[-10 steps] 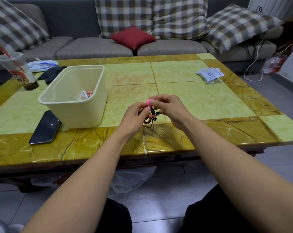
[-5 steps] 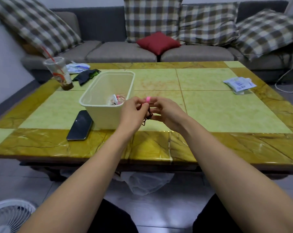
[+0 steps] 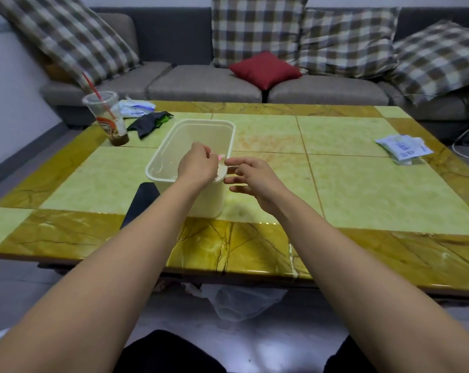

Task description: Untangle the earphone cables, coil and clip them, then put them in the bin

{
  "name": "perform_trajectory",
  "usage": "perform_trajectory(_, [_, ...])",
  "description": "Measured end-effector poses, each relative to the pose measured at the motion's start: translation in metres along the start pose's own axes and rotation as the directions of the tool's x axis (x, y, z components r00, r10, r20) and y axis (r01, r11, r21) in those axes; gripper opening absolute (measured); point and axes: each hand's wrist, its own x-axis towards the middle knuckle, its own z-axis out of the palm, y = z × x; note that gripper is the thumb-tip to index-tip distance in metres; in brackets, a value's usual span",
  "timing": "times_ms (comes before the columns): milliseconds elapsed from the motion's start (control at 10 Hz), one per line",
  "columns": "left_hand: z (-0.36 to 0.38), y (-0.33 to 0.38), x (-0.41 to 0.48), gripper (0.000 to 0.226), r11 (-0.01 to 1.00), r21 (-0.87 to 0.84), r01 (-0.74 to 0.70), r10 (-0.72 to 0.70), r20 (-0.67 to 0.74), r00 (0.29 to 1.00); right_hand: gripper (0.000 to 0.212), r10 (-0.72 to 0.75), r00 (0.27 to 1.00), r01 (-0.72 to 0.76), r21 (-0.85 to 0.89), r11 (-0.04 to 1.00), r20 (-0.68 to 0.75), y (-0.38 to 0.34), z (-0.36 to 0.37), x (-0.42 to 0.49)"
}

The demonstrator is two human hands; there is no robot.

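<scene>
The bin point(image 3: 174, 135) sits beneath my left hand point(image 3: 198, 164), whose fingers curl at the pink clip point(image 3: 220, 157); whether they pinch it, I cannot tell. My right hand point(image 3: 250, 176) has its fingers spread, empty. Clipping looks done; only the drop remains.

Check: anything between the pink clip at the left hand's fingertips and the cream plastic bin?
Nothing visible. The left hand pinches the pink clip over the open, lidless cream rectangular plastic bin; the right hand, fingers straight, is beside its right wall.
</scene>
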Motion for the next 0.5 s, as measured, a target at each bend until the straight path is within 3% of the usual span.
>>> perform_trajectory(100, [-0.003,0.004,0.004,0.031,0.991,0.131,-0.027,0.019,0.066,0.998,0.035,-0.02,1.0,0.02,0.0,1.0,0.009,0.0,-0.001,0.001])
perform_trajectory(200, [-0.007,0.01,0.002,0.042,0.934,0.342,-0.099,0.007,0.26,0.966,0.039,-0.037,0.999,0.037,-0.005,0.999,0.005,0.0,-0.002,0.002])
perform_trajectory(300, [-0.006,0.007,0.001,0.047,0.874,0.473,-0.114,-0.017,0.264,0.964,0.043,-0.038,0.999,0.039,-0.009,0.999,0.017,-0.001,-0.003,-0.001])
perform_trajectory(400, [-0.001,0.01,-0.002,0.038,0.854,0.499,-0.147,0.121,0.085,0.989,0.037,-0.008,0.999,0.008,-0.009,1.0,0.034,-0.001,-0.006,-0.004])
perform_trajectory(500, [0.005,0.031,-0.012,0.028,0.883,0.4,-0.245,0.295,-0.068,0.953,0.033,0.002,0.999,-0.001,-0.038,0.999,0.032,-0.003,-0.016,-0.012])
